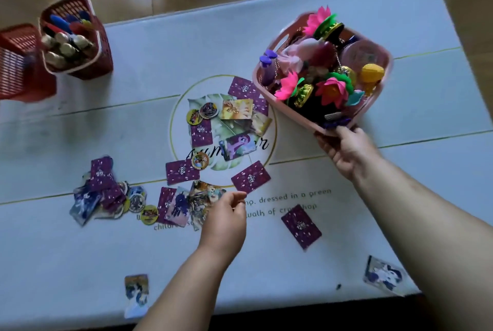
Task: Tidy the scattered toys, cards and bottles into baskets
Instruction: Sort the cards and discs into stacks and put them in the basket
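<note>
My right hand [346, 147] grips the near rim of a pink basket [269, 85] that is tilted above the table's right side and heaped with paper flowers, a yellow toy and other toys. My left hand [225, 214] hovers over the scattered purple-backed cards [182, 171] with its fingers curled; whether it pinches a card I cannot tell. More cards and round discs [198, 161] lie around the printed circle in the middle, and a heap of cards [102, 191] lies to the left.
At the far left a red basket [102, 63] holds bottles and pens, with another red basket [16, 69] beside it. Single cards lie near the front edge [136, 294] and at the front right corner [384, 276]. One card [301, 226] lies between my forearms.
</note>
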A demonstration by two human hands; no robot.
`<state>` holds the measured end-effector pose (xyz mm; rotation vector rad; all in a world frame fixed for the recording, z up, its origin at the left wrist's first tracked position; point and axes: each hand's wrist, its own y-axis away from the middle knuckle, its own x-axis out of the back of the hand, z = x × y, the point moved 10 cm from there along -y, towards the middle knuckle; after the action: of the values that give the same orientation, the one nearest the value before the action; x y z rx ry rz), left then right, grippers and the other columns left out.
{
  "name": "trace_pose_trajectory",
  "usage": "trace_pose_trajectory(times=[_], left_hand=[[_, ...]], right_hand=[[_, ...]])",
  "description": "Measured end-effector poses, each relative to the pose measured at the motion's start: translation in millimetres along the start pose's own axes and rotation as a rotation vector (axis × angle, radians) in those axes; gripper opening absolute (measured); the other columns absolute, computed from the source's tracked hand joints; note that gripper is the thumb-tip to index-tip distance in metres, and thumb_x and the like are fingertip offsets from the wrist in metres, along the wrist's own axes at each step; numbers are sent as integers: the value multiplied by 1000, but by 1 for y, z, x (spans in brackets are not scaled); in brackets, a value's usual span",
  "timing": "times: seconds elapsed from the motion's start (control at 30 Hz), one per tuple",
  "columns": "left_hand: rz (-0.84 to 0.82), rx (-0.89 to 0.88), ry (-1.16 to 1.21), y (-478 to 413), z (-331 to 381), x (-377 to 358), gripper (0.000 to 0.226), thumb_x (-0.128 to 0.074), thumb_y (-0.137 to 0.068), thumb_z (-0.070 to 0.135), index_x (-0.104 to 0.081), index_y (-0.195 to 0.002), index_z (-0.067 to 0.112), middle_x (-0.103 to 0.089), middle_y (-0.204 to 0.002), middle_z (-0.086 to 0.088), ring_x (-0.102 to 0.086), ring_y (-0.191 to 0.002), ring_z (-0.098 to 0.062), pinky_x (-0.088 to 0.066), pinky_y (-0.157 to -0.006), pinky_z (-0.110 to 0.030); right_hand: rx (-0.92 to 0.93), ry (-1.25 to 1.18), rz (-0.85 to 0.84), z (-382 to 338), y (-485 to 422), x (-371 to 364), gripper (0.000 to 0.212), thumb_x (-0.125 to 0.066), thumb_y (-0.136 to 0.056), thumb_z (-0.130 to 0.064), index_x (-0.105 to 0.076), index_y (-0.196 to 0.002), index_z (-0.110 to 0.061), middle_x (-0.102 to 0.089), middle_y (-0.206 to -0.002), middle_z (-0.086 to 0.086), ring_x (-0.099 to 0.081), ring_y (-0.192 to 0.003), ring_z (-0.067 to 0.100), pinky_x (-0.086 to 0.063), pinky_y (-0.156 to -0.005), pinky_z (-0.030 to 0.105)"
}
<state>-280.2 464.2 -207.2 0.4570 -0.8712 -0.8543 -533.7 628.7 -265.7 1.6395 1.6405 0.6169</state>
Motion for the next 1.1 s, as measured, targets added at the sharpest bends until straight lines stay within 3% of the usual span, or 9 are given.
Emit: trace_pose_trajectory(times=[0.1, 0.23, 0.37, 0.43, 0.57, 0.63, 0.73, 0.93, 1.1], left_hand=[[-9, 15, -87, 0, -8, -9, 19, -48, -97, 16, -61, -106, 27, -69, -102, -3, -64, -97, -22, -54, -86, -40], [-77, -9, -232, 3, -15, -31, 24, -48, -97, 17, -62, -116, 24, -67, -113, 0, -62, -103, -18, -50, -90, -33], [-232, -210, -560, 13, -11, -74, 37, -42, -99, 17, -50, -134, 25, -50, -137, 3, -49, -122, -18, -41, -97, -30], [-353, -379, -718, 24, -11, -105, 46, -39, -100, 14, -39, -144, 26, -30, -154, 5, -29, -139, -17, -33, -109, -32], [-625, -550, -983, 45, -31, -147, 67, -33, -95, 2, -16, -154, 27, 5, -164, 3, 0, -150, -19, -11, -120, -40], [-672, -565, -1053, 46, -40, -147, 68, -30, -93, 1, -12, -155, 24, 11, -164, 1, 5, -150, -21, -5, -119, -42], [-636, -513, -1044, 33, -46, -130, 67, -28, -93, 2, -12, -155, 25, 12, -163, 0, 7, -150, -22, -4, -120, -41], [-433, -361, -934, 1, -58, -74, 69, -33, -93, 3, -12, -155, 26, 8, -163, -2, 0, -150, -23, -9, -119, -35], [-334, -344, -809, -10, -47, -53, 58, -35, -97, 8, -24, -151, 25, -7, -162, -3, -6, -147, -23, -17, -118, -36]], right_hand=[[56, 132, -20, 10, 23, 28, 22, -53, -97, -14, -50, -119, -9, -58, -120, 14, -66, -98, 27, -59, -65, 29], [210, 863, 108, 34, 61, 111, 31, -64, -89, -21, -57, -119, -20, -61, -113, 5, -62, -87, 14, -55, -84, 36], [105, 1528, 311, 80, 88, 208, 63, -72, -79, -35, -47, -135, -20, -41, -141, 14, -35, -130, 32, -30, -105, 41], [18, 1566, 428, 108, 101, 246, 72, -68, -83, -33, -36, -142, -9, -25, -150, 24, -19, -140, 37, -20, -112, 45], [-97, 1402, 452, 160, 118, 243, 65, -46, -87, -19, -24, -144, 5, -18, -148, 31, -22, -135, 44, -24, -111, 52], [-82, 1398, 453, 176, 117, 207, 68, -48, -89, -12, -16, -146, 7, -11, -152, 31, -11, -141, 42, -9, -117, 45], [99, 1415, 355, 181, 111, 125, 67, -47, -89, -7, -16, -145, 13, -11, -153, 33, -1, -144, 44, 6, -117, 39], [380, 1319, -33, 160, 105, -10, 62, -42, -94, -9, -17, -151, -13, 7, -160, 11, 5, -148, 25, 0, -118, 26], [479, 1231, 328, 46, 51, 29, 50, -45, -92, -6, -39, -142, -9, -16, -157, 13, -20, -142, 33, -17, -115, 33]])
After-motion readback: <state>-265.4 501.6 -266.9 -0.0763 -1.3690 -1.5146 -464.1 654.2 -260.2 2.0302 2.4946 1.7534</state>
